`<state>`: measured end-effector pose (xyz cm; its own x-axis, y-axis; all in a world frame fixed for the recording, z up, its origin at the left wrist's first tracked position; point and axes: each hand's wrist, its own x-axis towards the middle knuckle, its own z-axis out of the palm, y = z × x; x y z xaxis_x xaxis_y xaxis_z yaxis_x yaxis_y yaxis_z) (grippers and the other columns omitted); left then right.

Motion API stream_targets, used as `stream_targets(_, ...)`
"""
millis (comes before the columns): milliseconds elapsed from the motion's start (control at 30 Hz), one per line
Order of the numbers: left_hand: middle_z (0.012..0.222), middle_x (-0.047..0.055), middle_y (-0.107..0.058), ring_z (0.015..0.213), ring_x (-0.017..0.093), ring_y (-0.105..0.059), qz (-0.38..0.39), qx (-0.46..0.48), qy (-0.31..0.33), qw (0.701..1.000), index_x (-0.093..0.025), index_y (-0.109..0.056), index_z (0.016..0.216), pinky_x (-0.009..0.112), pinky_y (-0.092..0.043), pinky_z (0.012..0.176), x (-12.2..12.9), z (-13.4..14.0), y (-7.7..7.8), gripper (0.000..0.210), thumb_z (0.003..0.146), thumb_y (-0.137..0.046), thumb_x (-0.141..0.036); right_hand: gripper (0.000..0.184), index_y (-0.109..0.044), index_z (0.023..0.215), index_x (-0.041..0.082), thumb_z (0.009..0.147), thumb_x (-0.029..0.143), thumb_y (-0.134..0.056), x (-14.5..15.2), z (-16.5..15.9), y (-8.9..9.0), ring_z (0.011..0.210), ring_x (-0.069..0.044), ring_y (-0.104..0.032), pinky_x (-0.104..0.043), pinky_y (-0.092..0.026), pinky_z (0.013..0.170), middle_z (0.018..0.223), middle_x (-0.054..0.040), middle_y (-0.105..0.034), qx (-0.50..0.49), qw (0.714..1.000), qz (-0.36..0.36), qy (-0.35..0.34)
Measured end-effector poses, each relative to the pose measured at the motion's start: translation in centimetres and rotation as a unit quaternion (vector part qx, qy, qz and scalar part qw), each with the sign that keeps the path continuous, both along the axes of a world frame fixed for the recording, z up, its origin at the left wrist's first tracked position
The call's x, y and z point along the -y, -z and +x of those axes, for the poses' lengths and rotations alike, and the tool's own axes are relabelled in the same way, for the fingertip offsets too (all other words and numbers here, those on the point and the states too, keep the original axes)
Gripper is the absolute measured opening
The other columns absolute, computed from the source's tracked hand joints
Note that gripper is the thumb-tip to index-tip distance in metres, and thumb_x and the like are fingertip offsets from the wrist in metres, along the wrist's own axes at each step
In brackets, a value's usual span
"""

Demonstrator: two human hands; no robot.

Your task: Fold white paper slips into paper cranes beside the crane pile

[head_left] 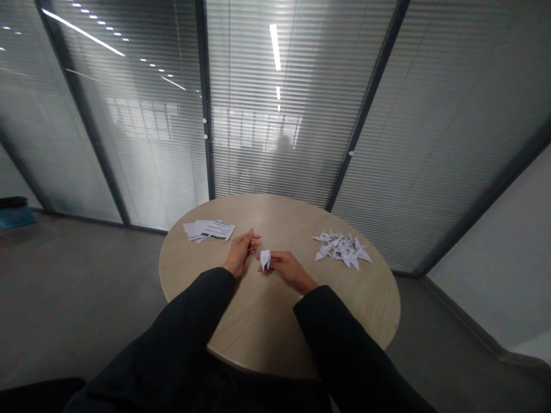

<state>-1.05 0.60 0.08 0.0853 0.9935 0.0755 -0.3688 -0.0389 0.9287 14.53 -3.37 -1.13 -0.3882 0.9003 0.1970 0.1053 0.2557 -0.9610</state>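
Note:
A small folded white paper piece (265,259) sits in the fingers of my right hand (289,268), just over the middle of the table. Its lower end tapers to a point. To its left, my left hand (241,251) is held with curled fingers, apart from the folded paper. A thin pale line shows at those fingertips, too small to name. Off to the right lies a pile of folded white paper cranes (342,248). Flat white paper sheets (210,229), one with print on it, lie beyond my left hand.
The round wooden table (258,327) carries all of this. Behind its far edge stand glass partitions with blinds (275,166) and dark frames. A blue object with a dark top (16,213) is on the grey floor at the far left.

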Motion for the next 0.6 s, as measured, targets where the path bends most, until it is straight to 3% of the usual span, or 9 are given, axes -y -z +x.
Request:
stream_targets(167,0.101,0.012,-0.067,0.090,0.020,-0.060,0.132,-0.097,0.024,0.986,-0.013,-0.068,0.092,0.027,-0.047,0.070,1.3,0.6,-1.0,0.047,0.074,-0.060,-0.056,0.027,-0.072,0.091,0.016,0.073,0.035,-0.065,-0.1,0.5,-0.1,0.062,-0.014,-0.061,-0.028,-0.048,0.065,0.072,-0.0044,-0.071,-0.088,0.991,-0.075,0.074)
stream_targets(267,0.112,0.011,-0.066,0.093,0.021,-0.061,0.199,-0.169,0.075,0.962,-0.016,-0.069,0.101,0.030,-0.047,0.077,1.7,0.8,-1.2,0.045,0.069,-0.069,-0.047,0.026,-0.072,0.088,0.016,0.071,0.035,-0.067,0.0,0.6,-0.2,0.063,-0.013,-0.061,-0.027,-0.048,0.065,0.073,-0.0051,-0.070,-0.128,0.983,-0.102,0.084)
stream_targets(367,0.109,0.012,-0.067,0.085,0.021,-0.063,0.197,-0.203,0.105,0.953,-0.015,-0.069,0.104,0.031,-0.047,0.075,1.5,0.9,-0.8,0.047,0.065,-0.073,-0.042,0.023,-0.071,0.079,0.016,0.070,0.037,-0.069,0.1,0.5,-0.4,0.063,-0.014,-0.060,-0.027,-0.048,0.064,0.073,-0.0049,-0.069,-0.143,0.981,-0.102,0.077)
stream_targets(500,0.092,0.010,-0.072,0.085,0.022,-0.063,0.179,-0.210,0.087,0.957,-0.013,-0.073,0.089,0.032,-0.046,0.079,1.0,0.9,-0.5,0.038,0.070,-0.067,-0.046,0.023,-0.070,0.075,0.017,0.067,0.038,-0.072,0.3,0.3,-0.5,0.062,-0.014,-0.060,-0.027,-0.048,0.064,0.071,-0.0046,-0.069,-0.130,0.983,-0.116,0.064)
stream_targets(600,0.093,0.010,-0.072,0.087,0.022,-0.063,0.179,-0.209,0.082,0.958,-0.014,-0.073,0.086,0.032,-0.045,0.082,0.8,0.9,-0.4,0.035,0.068,-0.069,-0.044,0.025,-0.069,0.075,0.016,0.067,0.039,-0.072,0.3,0.3,-0.6,0.061,-0.013,-0.059,-0.027,-0.048,0.063,0.070,-0.0045,-0.069,-0.127,0.983,-0.112,0.071)
